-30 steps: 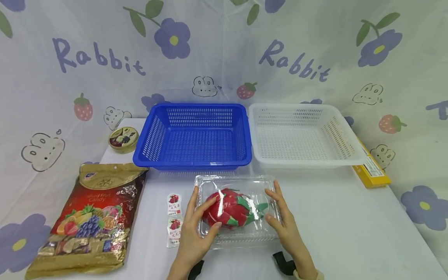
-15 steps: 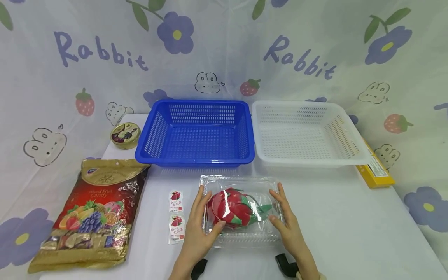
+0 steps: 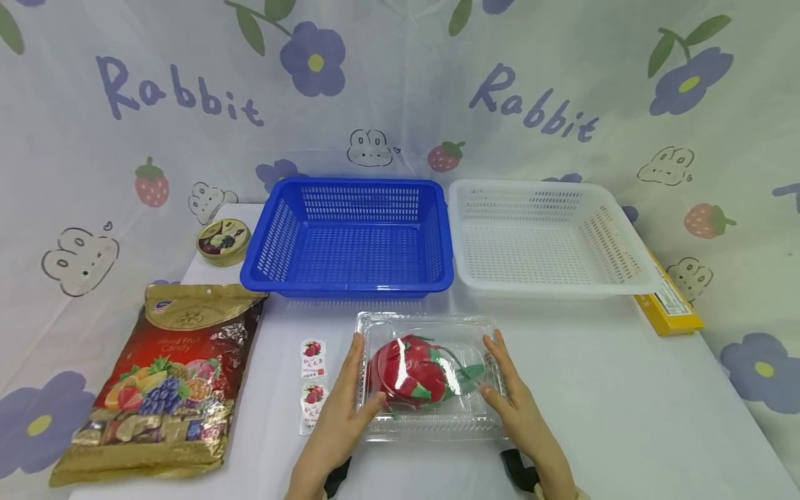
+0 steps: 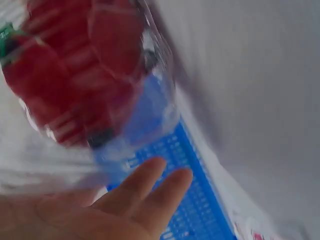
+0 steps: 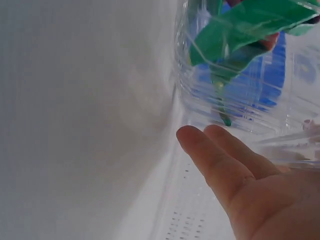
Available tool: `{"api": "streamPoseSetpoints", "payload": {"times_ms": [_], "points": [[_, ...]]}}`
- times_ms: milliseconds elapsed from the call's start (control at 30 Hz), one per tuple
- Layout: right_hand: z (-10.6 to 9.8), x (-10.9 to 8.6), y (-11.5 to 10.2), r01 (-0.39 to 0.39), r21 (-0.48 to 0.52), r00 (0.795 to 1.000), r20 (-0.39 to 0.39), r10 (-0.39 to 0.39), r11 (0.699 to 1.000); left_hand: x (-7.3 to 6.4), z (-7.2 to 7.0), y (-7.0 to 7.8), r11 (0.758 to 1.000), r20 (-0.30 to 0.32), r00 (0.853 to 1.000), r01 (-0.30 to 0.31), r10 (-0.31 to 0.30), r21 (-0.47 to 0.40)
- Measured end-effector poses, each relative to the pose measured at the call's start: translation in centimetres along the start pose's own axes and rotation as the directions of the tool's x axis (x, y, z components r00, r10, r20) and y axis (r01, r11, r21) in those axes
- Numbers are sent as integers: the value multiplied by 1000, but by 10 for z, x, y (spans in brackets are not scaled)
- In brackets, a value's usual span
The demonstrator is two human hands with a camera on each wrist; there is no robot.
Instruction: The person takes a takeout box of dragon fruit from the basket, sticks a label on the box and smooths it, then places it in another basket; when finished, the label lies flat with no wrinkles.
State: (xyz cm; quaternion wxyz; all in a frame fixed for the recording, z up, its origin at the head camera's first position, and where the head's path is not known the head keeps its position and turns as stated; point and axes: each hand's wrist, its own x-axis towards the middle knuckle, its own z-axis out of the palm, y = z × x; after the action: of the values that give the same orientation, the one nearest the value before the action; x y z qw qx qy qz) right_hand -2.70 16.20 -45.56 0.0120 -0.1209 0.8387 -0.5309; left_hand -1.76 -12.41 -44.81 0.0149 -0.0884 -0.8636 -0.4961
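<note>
A clear plastic clamshell box (image 3: 431,429) lies on the white table, its lid down over a red dragon fruit (image 3: 409,368) with green leaf tips. Along the box's left side is my left hand (image 3: 340,413), fingers straight and thumb near the front left corner. My right hand (image 3: 517,406) flanks the right side, its thumb over the lid's edge and its fingers extended. In the left wrist view, two outstretched fingers (image 4: 167,195) show below the box against the blue basket. The right wrist view has straight fingers (image 5: 215,165) close under the box's end.
A blue basket (image 3: 346,287) and a white basket (image 3: 562,288) stand side by side behind the box. Two dragon fruit stickers (image 3: 314,357) lie left of it, beside a candy bag (image 3: 178,389). A round tin (image 3: 223,242) and a yellow carton (image 3: 670,321) flank the baskets.
My left hand's fingers have come off the lid and slid left to the box's side. The right hand stays about where it was. The head view has shifted slightly.
</note>
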Motion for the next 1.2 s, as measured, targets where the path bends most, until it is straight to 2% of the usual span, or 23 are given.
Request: {"api": "streamPoseSetpoints", "payload": {"times_ms": [67, 133, 200, 267, 333, 400, 500, 533, 600, 667, 767, 967, 1100, 1200], "points": [[-1, 0, 1, -2, -4, 1000, 4, 2, 1000, 0, -3, -3, 1000, -26, 1000, -14, 14, 21], [-1, -1, 1, -5, -4, 1000, 4, 5, 1000, 0, -5, -6, 1000, -64, 998, 7, -6, 20], [-1, -2, 1, -5, -4, 1000, 2, 5, 1000, 1, -8, -9, 999, -110, 993, 53, -53, -1], [-1, -2, 1, -5, 0, 1000, 1, 5, 1000, 2, -11, -13, 993, -171, 978, 116, -115, -5], [-1, -2, 0, -7, 0, 1000, 1, 7, 1000, 3, -14, -15, 980, -239, 952, 199, -192, 3], [-1, -1, -1, -8, 1, 1000, 3, 8, 1000, 4, -16, -18, 959, -299, 916, 284, -267, 13], [-2, 0, -3, -12, -3, 1000, 3, 13, 1000, 5, -21, -22, 919, -346, 865, 393, -362, 21], [-2, 0, -3, -12, -4, 1000, 4, 12, 1000, 6, -22, -23, 907, -352, 853, 420, -386, 25], [-2, 0, -3, -13, -5, 1000, 5, 13, 1000, 7, -24, -27, 890, -359, 838, 454, -411, 43], [-2, -1, -3, -16, -6, 1000, 4, 16, 1000, 7, -26, -29, 877, -356, 834, 475, -422, 70], [-3, -1, -3, -20, -9, 1000, 1, 20, 1000, 7, -26, -32, 867, -347, 836, 486, -425, 109], [-3, -1, -4, -25, -12, 1000, 2, 25, 1000, 5, -26, -30, 873, -329, 852, 469, -407, 135], [-3, -1, -3, -24, -9, 1000, 4, 24, 1000, 4, -28, -31, 855, -270, 850, 500, -453, 138], [-3, -1, -1, -15, -4, 1000, 6, 15, 1000, 4, -29, -32, 841, -246, 840, 524, -483, 139]]}}
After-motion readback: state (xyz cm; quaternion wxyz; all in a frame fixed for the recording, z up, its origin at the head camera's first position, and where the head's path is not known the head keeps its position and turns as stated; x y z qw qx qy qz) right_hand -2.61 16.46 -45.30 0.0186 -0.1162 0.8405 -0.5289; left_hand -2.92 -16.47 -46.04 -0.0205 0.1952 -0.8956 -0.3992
